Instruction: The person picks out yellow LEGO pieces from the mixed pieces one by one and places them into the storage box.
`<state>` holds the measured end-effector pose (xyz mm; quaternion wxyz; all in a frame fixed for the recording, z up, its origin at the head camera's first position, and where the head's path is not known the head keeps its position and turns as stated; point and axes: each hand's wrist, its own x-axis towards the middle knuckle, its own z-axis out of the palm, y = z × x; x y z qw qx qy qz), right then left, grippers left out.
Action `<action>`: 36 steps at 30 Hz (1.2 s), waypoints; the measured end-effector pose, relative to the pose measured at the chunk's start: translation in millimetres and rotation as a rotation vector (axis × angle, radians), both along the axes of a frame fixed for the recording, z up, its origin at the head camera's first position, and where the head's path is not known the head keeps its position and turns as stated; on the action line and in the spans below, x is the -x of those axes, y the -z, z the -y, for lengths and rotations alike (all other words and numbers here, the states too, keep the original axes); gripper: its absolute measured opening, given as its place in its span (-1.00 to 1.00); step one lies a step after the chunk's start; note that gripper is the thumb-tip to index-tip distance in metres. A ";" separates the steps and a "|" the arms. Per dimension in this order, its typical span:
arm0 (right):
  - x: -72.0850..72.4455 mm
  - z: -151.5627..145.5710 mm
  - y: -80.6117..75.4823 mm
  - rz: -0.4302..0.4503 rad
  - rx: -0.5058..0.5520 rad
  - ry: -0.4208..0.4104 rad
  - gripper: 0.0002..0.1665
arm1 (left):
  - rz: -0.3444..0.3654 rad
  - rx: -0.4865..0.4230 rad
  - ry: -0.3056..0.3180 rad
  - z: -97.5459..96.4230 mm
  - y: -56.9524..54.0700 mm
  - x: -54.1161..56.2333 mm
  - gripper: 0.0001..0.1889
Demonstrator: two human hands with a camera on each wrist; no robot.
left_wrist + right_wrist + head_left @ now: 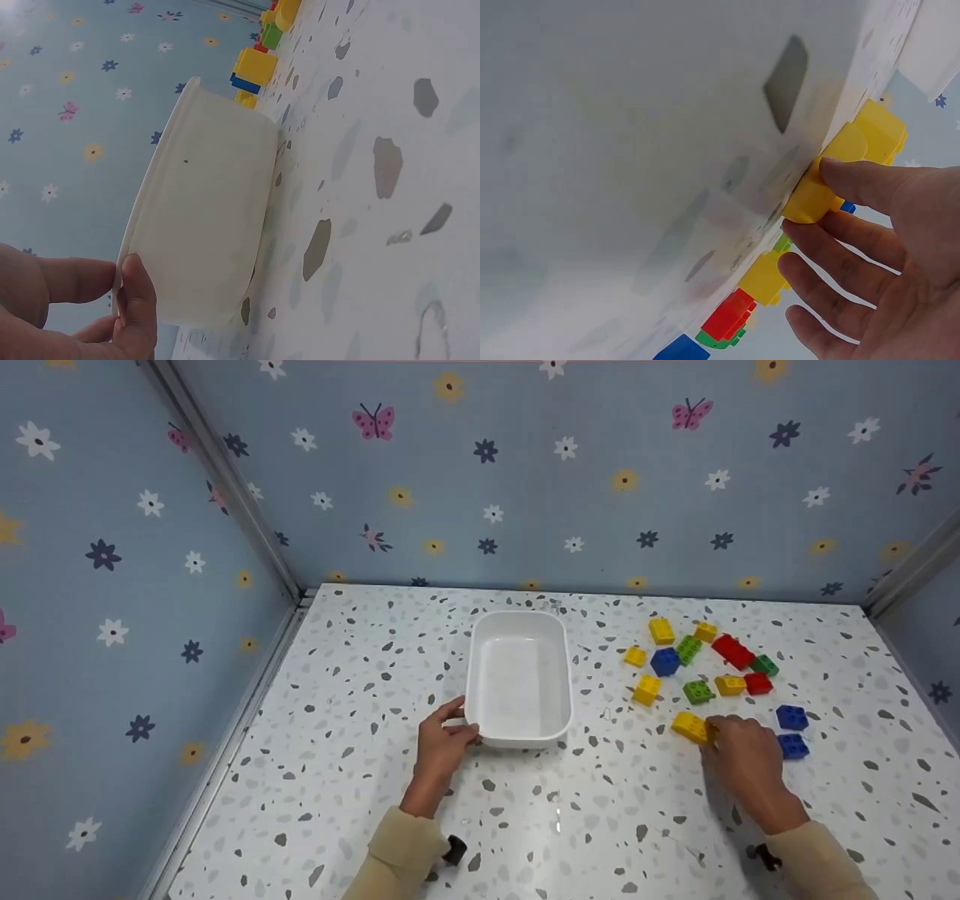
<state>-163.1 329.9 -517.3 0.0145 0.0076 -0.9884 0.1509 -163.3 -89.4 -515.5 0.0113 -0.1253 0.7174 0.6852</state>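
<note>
A white rectangular plastic tub [517, 735] stands upright on the speckled table. My left hand [441, 746] pinches its rim at the near left corner; in the left wrist view, thumb and fingers close on the lip of the tub [202, 202]. Over on the right, my right hand [746, 754] grips a yellow toy building block [688, 726] at one end, low over the tabletop. In the right wrist view the thumb lies on one side of that yellow block [810, 193] and the fingertips on the other, with the remaining fingers spread apart.
Loose building blocks lie scattered beyond the right hand: several yellow ones [646, 690], green ones [698, 691], a long red block [733, 652], a smaller red block [758, 683] and a blue block [665, 661]. Two blue blocks [792, 718] sit right of that hand. Patterned walls [525, 472] enclose the table.
</note>
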 end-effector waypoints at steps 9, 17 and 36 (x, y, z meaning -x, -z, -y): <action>-1.9 1.0 -2.1 -0.042 0.004 -0.009 -0.52 | 0.000 -0.041 -0.005 0.6 -0.4 0.9 -0.41; -1.1 5.7 -8.5 -0.088 -0.011 -0.015 -0.51 | 0.016 -0.051 -0.005 0.0 -1.2 1.8 -0.40; 2.2 24.1 -26.0 -0.126 -0.025 -0.015 -0.47 | 0.021 -0.046 -0.004 1.0 1.7 3.0 -0.39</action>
